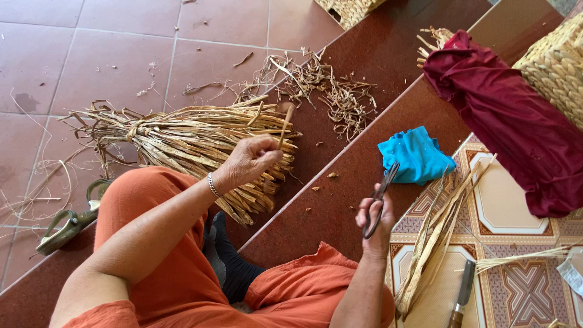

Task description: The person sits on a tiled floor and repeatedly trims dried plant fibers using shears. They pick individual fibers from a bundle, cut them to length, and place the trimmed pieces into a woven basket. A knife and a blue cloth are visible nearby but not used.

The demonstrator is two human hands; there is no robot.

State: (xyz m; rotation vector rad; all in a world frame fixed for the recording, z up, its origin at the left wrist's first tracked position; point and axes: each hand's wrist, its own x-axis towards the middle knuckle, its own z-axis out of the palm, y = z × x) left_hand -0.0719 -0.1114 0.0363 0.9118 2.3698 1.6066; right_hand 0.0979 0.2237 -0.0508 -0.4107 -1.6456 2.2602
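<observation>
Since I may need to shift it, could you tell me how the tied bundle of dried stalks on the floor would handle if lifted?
The tied bundle probably lifts as one, being bound near one end. Its dry, flat stalks look light and may shed bits, like the scraps nearby.

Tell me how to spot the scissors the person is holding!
Find the patterned floor tiles at the right, then the bright blue cloth at their edge. Just below it, the right hand holds the scissors: dark, thin metal with blades pointing up, unlike the wooden-handled knife lying flat nearby.

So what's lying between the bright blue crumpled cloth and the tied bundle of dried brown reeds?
In the head view, only the bare dark red step with small reed scraps separates blue cloth from reed bundle.
</observation>
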